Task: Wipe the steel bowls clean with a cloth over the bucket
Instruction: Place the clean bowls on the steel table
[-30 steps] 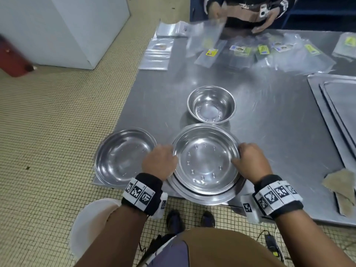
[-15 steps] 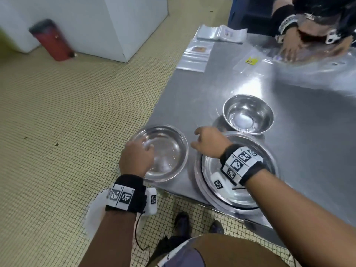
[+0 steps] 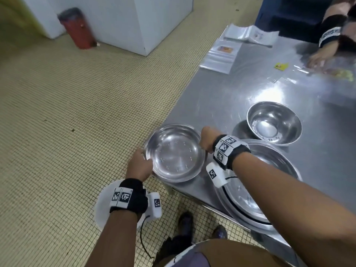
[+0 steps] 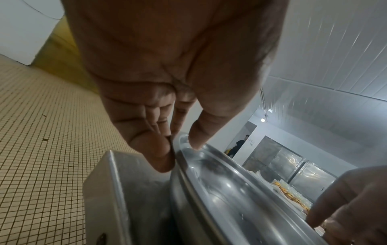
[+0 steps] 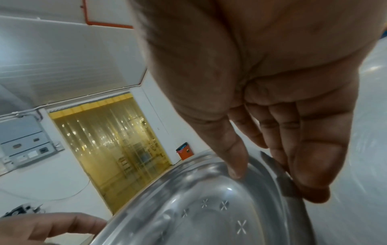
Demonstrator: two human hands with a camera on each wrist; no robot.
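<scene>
While both hands close on it, the shallow steel bowl (image 3: pixel 174 153) sits at the near left corner of the steel table (image 3: pixel 231 97), its rim at the table's edge. No brand is legible anywhere; the only markings are small star-shaped stamps ringed around the bowl's floor, and black-and-white square code tags on both wristbands (patterns, not readable writing). Across the table, clear plastic pouches (image 3: pixel 221 54) carry coloured labels too blurred to read.

The left hand (image 3: pixel 139 165) pinches the bowl's near-left rim: the left wrist view shows the thumb (image 4: pixel 201 132) lying inside the rim and the fingers (image 4: pixel 150 149) curled beneath it. The right hand (image 3: pixel 207 139) grips the far-right rim the same way, with the thumb (image 5: pixel 232 154) over the lip and the fingers (image 5: pixel 310 165) tucked under the outside. The right forearm reaches across the large steel bowl (image 3: pixel 269 164), which lies just beside the held one at the table's near edge and is partly hidden by that arm. A deeper small steel bowl (image 3: pixel 274 122) stands behind it, apart from both.

Below the table corner, a white bucket (image 3: pixel 104 199) shows on the tiled floor (image 3: pixel 77 112), mostly covered by the left wrist. A red bin (image 3: pixel 77 27) stands against a white cabinet (image 3: pixel 144 22) farther off. At the top right another person's hand (image 3: pixel 316 58), with a tagged wristband, rests among the pouches.
</scene>
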